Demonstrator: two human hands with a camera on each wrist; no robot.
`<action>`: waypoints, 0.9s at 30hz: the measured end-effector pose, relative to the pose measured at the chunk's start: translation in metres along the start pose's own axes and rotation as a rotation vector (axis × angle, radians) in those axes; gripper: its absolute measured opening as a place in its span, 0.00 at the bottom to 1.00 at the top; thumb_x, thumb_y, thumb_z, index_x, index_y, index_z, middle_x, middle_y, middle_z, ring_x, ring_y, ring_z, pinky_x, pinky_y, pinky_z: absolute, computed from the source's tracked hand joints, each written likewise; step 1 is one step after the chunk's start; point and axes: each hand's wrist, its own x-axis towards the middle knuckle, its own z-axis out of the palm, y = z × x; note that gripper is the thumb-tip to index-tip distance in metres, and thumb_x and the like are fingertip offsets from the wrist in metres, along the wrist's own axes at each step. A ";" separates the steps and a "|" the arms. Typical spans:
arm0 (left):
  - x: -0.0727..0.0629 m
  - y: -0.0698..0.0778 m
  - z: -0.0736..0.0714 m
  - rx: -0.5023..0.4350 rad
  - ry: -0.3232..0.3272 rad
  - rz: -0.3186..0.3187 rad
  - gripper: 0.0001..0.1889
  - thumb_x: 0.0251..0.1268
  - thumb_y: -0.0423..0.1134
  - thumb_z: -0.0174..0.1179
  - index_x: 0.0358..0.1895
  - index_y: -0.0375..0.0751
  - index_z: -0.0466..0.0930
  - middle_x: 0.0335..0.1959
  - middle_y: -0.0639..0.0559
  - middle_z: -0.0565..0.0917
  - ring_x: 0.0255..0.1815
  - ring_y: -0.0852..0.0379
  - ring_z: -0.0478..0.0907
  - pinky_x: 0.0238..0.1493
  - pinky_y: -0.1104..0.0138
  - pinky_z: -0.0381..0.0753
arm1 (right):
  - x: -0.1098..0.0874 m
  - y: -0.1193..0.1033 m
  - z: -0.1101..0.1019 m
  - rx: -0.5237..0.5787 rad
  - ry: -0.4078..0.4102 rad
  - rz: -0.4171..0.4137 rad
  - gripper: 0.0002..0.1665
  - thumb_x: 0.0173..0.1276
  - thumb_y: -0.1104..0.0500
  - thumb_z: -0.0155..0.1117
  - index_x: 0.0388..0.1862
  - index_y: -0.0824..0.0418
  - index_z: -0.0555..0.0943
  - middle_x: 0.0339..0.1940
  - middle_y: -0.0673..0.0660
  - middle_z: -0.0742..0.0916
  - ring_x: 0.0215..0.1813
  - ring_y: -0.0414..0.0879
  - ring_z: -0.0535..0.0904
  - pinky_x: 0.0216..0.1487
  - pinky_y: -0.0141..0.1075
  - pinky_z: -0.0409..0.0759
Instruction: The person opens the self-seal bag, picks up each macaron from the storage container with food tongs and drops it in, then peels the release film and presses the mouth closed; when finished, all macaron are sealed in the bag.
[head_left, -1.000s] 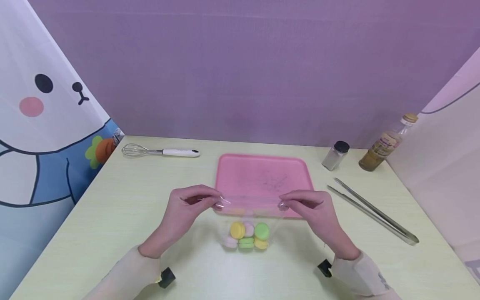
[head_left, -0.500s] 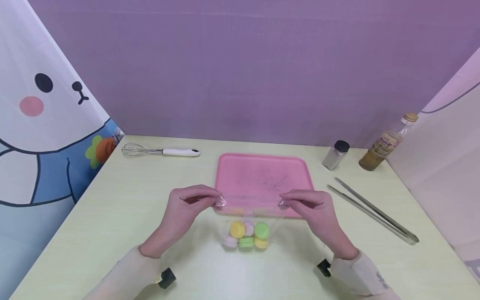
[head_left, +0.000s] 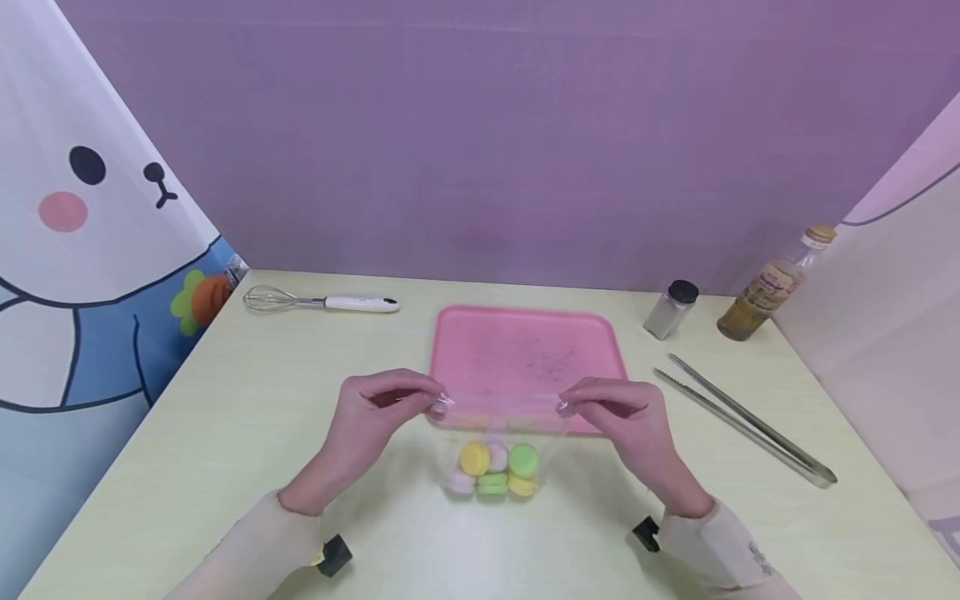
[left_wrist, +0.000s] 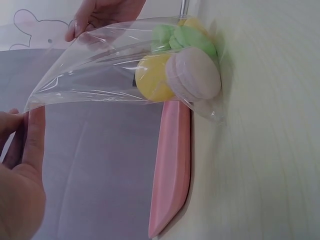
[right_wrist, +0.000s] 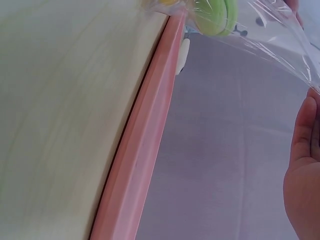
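Note:
A clear plastic bag (left_wrist: 95, 75) is stretched between my two hands, its bottom on the table. My left hand (head_left: 377, 421) pinches one upper corner between thumb and fingers; my right hand (head_left: 628, 421) pinches the opposite corner. Several macarons lie bunched at the bag's bottom: yellow (head_left: 475, 459), green (head_left: 523, 461) and pale pink (head_left: 461, 482) ones. The left wrist view shows a whitish macaron (left_wrist: 196, 74) pressed against the film beside a yellow one. Just behind the bag is a pink tray (head_left: 525, 346), whose front part shows through the clear plastic.
A whisk (head_left: 322, 301) lies at the back left of the table (head_left: 247, 433). To the right of the tray are metal tongs (head_left: 750, 425), a black-capped jar (head_left: 670, 311) and a corked bottle (head_left: 772, 287). A purple cloth (head_left: 480, 150) hangs behind the table.

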 end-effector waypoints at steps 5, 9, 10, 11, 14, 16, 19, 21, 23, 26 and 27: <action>-0.001 0.001 0.000 0.047 0.002 -0.029 0.05 0.65 0.23 0.65 0.42 0.25 0.86 0.37 0.40 0.88 0.35 0.52 0.87 0.42 0.62 0.87 | 0.001 0.001 0.000 0.009 -0.017 -0.008 0.18 0.64 0.85 0.56 0.43 0.73 0.86 0.40 0.63 0.89 0.43 0.49 0.87 0.48 0.37 0.85; -0.001 0.002 0.000 0.060 0.001 -0.045 0.05 0.65 0.23 0.64 0.42 0.26 0.86 0.38 0.41 0.88 0.37 0.52 0.87 0.44 0.62 0.86 | 0.001 0.001 0.000 0.006 -0.023 -0.010 0.18 0.64 0.85 0.55 0.43 0.73 0.86 0.40 0.63 0.89 0.43 0.49 0.87 0.48 0.37 0.85; -0.001 0.002 0.000 0.060 -0.001 -0.047 0.06 0.65 0.23 0.64 0.42 0.26 0.86 0.38 0.41 0.88 0.37 0.52 0.87 0.44 0.62 0.86 | 0.001 0.001 0.000 0.003 -0.024 -0.008 0.18 0.64 0.84 0.56 0.43 0.72 0.86 0.40 0.63 0.89 0.43 0.49 0.87 0.47 0.37 0.85; -0.002 0.002 0.000 0.059 -0.002 -0.048 0.06 0.65 0.23 0.64 0.43 0.26 0.86 0.38 0.41 0.88 0.37 0.52 0.87 0.44 0.62 0.86 | 0.001 0.000 0.000 0.003 -0.025 -0.009 0.18 0.64 0.84 0.56 0.43 0.73 0.86 0.40 0.63 0.89 0.42 0.49 0.87 0.47 0.37 0.85; -0.001 0.003 0.000 0.059 -0.007 -0.044 0.06 0.66 0.23 0.64 0.43 0.26 0.86 0.39 0.41 0.88 0.37 0.52 0.87 0.45 0.61 0.86 | 0.002 0.000 -0.001 0.000 -0.031 -0.011 0.18 0.64 0.84 0.56 0.44 0.72 0.86 0.40 0.64 0.89 0.42 0.49 0.87 0.47 0.37 0.85; -0.001 0.003 0.000 0.058 -0.010 -0.041 0.06 0.66 0.23 0.64 0.43 0.26 0.86 0.40 0.41 0.88 0.38 0.52 0.87 0.45 0.61 0.86 | 0.002 0.000 -0.001 -0.002 -0.035 -0.016 0.18 0.63 0.85 0.56 0.43 0.73 0.86 0.40 0.64 0.89 0.42 0.49 0.87 0.47 0.37 0.85; -0.001 0.003 0.000 0.051 -0.013 -0.037 0.06 0.66 0.22 0.64 0.43 0.26 0.86 0.40 0.41 0.88 0.38 0.52 0.87 0.45 0.61 0.86 | 0.003 -0.001 -0.001 -0.008 -0.038 -0.017 0.18 0.63 0.85 0.55 0.43 0.73 0.86 0.40 0.65 0.89 0.42 0.49 0.87 0.47 0.36 0.85; -0.001 0.003 0.000 0.045 -0.012 -0.042 0.06 0.66 0.22 0.64 0.43 0.25 0.86 0.40 0.41 0.88 0.38 0.52 0.87 0.46 0.60 0.86 | 0.003 -0.001 -0.001 -0.011 -0.040 -0.021 0.17 0.63 0.85 0.55 0.43 0.73 0.86 0.40 0.65 0.89 0.42 0.49 0.87 0.47 0.36 0.85; -0.001 0.003 0.001 0.038 -0.015 -0.042 0.06 0.66 0.22 0.64 0.44 0.25 0.86 0.40 0.40 0.88 0.38 0.52 0.87 0.46 0.60 0.86 | 0.003 -0.001 -0.001 -0.015 -0.041 -0.024 0.17 0.63 0.85 0.55 0.43 0.74 0.86 0.40 0.65 0.89 0.42 0.49 0.86 0.47 0.36 0.85; -0.002 0.005 0.001 0.039 -0.019 -0.035 0.07 0.66 0.22 0.63 0.44 0.26 0.86 0.41 0.41 0.88 0.39 0.52 0.86 0.46 0.61 0.86 | 0.003 0.000 -0.002 -0.026 -0.044 -0.035 0.18 0.62 0.86 0.55 0.43 0.74 0.86 0.40 0.65 0.89 0.43 0.49 0.86 0.47 0.36 0.85; -0.002 0.005 0.001 0.043 -0.021 -0.025 0.07 0.67 0.22 0.63 0.45 0.26 0.86 0.41 0.41 0.88 0.39 0.53 0.86 0.46 0.62 0.86 | 0.003 0.000 -0.002 -0.032 -0.046 -0.039 0.18 0.62 0.86 0.55 0.43 0.73 0.86 0.40 0.64 0.89 0.43 0.48 0.86 0.47 0.36 0.85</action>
